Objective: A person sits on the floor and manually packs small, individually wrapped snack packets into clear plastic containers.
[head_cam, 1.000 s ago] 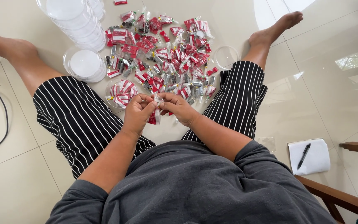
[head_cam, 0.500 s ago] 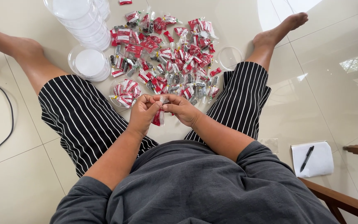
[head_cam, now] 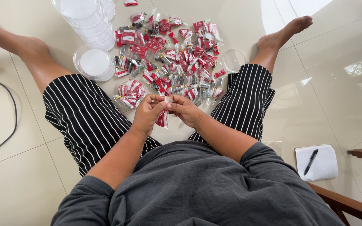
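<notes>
Fingers (head_cam: pixel 161 100) of left hand (head_cam: pixel 147 115) and right hand (head_cam: pixel 186 111) pinched shut on one red-and-clear sachet (head_cam: pixel 163 118), hanging just nearer the body than the sachet pile (head_cam: pixel 177 54) on the floor (head_cam: pixel 336 83); lidded tubs (head_cam: pixel 94 62) left of pile.

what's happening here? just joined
A person sits on the tiled floor with legs spread. Both hands, left hand and right hand, meet over one small red-and-clear packet, pinching its top edge so it hangs between them. A pile of similar packets lies ahead between the legs. To its left stand stacked clear round containers, and one shallow clear dish already holds a few packets. A notepad with a pen lies off to the right.
</notes>
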